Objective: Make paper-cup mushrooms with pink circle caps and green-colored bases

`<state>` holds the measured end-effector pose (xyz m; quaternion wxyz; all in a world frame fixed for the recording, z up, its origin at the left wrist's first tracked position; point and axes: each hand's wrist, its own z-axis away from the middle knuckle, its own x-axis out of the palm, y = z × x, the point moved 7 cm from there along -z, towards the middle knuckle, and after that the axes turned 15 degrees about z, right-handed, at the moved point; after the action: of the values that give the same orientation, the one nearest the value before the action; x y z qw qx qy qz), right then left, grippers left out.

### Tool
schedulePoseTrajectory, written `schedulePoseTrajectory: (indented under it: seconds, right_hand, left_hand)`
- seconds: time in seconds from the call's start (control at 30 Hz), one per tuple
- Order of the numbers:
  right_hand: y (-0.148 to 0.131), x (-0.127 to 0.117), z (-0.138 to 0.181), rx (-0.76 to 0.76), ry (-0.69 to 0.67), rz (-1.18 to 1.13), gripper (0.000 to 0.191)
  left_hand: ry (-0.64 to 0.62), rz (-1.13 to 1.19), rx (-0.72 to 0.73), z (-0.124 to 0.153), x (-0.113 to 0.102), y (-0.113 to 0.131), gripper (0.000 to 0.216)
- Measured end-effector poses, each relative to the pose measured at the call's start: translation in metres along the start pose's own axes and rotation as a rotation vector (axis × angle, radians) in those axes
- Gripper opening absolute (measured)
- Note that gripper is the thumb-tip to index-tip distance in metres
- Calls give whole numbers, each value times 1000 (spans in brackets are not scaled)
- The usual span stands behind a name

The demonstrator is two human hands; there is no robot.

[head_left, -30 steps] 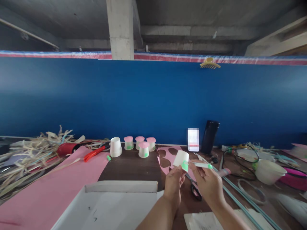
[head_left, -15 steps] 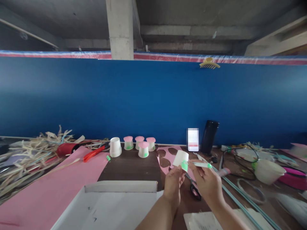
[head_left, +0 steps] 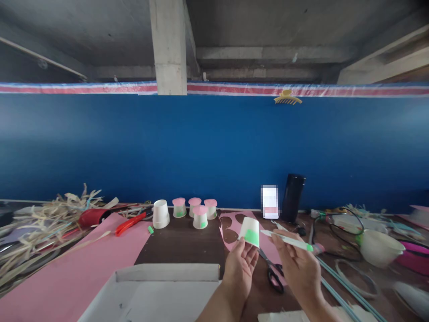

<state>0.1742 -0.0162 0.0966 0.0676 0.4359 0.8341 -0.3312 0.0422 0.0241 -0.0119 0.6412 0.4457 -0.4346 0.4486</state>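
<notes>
PLACE: craft workshop | bare concrete pillar [head_left: 170, 53] | blue partition [head_left: 201, 147] | scissors [head_left: 269, 264], pink paper [head_left: 83, 273], heaped pale strips [head_left: 67, 213]

Left fingers [head_left: 251, 257] hold a tilted white cup [head_left: 249, 229], patched green, above the counter [head_left: 181, 241] while right fingers [head_left: 279, 248] hold a marker [head_left: 295, 242] beside it.

Soft, diffuse light covers the blue panel [head_left: 214, 147], leaving pale sheen near its left and right ends. The concrete ceiling [head_left: 268, 22] above the panel is dim. Glare streaks mark the striped strip [head_left: 231, 89] along the panel's top edge. In front of the panel, the bright screen [head_left: 270, 201] is coarsely pixelated. Below the panel, both hands [head_left: 238, 270] resolve adequately; beyond its right half, the foreground white object [head_left: 414, 297] is blurred and stretched.
</notes>
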Motion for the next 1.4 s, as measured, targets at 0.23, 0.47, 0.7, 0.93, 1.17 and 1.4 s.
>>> schedulePoseTrajectory:
  seconds: [0.23,0.47,0.7,0.93,1.17,1.4]
  right_hand:
    - [26,10,9,99,-48,-84,26]
    - [31,14,13,50,-114,-69,31]
    - [25,7,8,-8,-105,-11,27]
    - [14,10,8,-83,-122,17,25]
    - [11,10,8,-111,-117,32,24]
    - [2,6,9,-183,-94,65,22]
  left_hand:
    - [44,49,35,-2,-2,9,29]
    - [89,56,98,-4,-5,14,32]
    - [123,71,163,-7,-5,16,16]
    - [105,124,193,-6,-4,17,8]
    - [91,124,183,-6,-3,16,10]
    - [86,101,144,-5,-3,11,15]
